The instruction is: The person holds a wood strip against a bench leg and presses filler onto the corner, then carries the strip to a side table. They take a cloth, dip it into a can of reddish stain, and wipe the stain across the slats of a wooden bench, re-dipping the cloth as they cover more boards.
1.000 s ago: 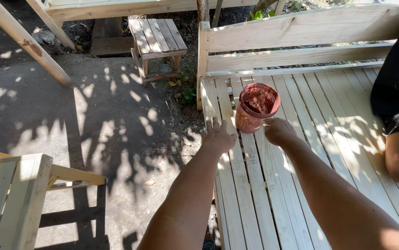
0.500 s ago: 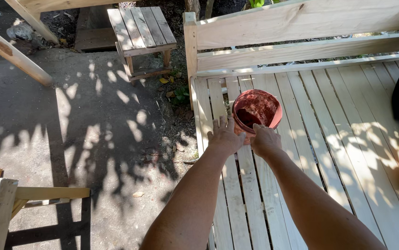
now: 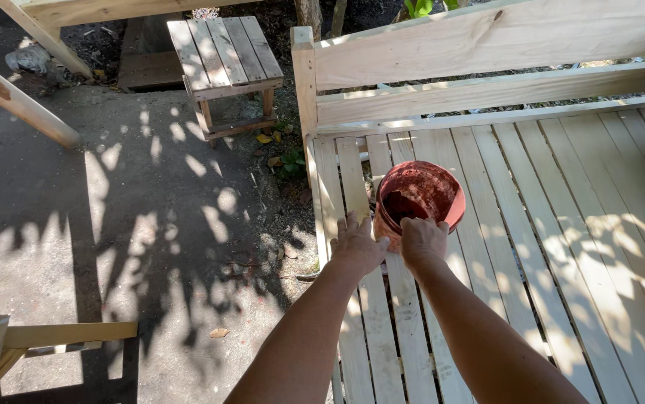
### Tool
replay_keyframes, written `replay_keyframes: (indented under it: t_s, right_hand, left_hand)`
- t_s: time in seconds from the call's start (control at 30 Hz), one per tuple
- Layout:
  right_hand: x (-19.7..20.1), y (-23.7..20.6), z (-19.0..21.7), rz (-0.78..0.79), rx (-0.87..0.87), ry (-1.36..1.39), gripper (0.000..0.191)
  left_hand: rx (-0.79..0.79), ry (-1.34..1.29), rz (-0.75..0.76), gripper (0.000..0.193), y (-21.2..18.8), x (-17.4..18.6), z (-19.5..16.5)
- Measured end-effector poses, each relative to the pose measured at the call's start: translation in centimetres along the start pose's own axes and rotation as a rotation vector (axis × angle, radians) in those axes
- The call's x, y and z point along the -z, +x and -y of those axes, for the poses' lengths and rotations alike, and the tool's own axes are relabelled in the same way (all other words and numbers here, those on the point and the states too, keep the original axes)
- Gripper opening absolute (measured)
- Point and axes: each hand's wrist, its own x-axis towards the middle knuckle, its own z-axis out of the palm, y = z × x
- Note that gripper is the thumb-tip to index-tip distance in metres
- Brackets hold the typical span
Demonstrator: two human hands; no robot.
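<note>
Both forearms reached forward and down from the lower edge of the view, nearly parallel. The left hand (image 3: 358,245) lay palm down, fingers spread open and holding nothing, at the near left side of a red bucket (image 3: 418,203). The right hand (image 3: 423,241) curled its fingers against the bucket's near rim, seemingly gripping it. The bucket, stained dark inside, stood on a pale slatted wooden bench (image 3: 532,224) close to its left end.

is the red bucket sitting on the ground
No, the red bucket stands on the slatted wooden bench, with both hands at its near side.
</note>
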Motion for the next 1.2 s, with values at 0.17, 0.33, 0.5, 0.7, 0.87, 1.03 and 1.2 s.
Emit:
replay_keyframes:
  t_s: [0.17, 0.33, 0.5, 0.7, 0.87, 1.03, 1.2]
  right_hand:
    - [-0.8, 0.1, -0.1, 0.069, 0.072, -0.006, 0.023]
    - [-0.2, -0.8, 0.6, 0.152, 0.090, 0.004, 0.021]
    - [0.8, -2.2, 2.0, 0.195, 0.162, -0.040, 0.019]
    - [3.2, -5.6, 6.8, 0.264, 0.309, -0.027, 0.021]
    - [5.8, -8.9, 15.7, 0.256, 0.562, 0.001, 0.016]
    - [7.2, -13.4, 27.6, 0.262, 0.711, -0.070, 0.019]
    - [9.7, -19.0, 40.7, 0.167, 0.954, -0.039, 0.036]
  left_hand:
    - [0.024, -0.055, 0.000, 0.072, 1.1, -1.1, 2.1]
    - [-0.034, -0.014, -0.014, 0.061, 2.9, -2.5, 3.3]
    - [0.154, -0.401, 0.001, 0.072, 1.9, -1.9, 3.8]
    - [0.247, -0.420, -0.049, 0.076, -1.7, 0.8, 6.6]
    - [0.355, -0.404, -0.089, 0.071, -5.1, 4.0, 14.4]
    - [0.519, -0.468, -0.148, 0.066, -12.0, 9.0, 24.6]
    - [0.726, -0.665, -0.237, 0.061, -22.9, 15.3, 35.4]
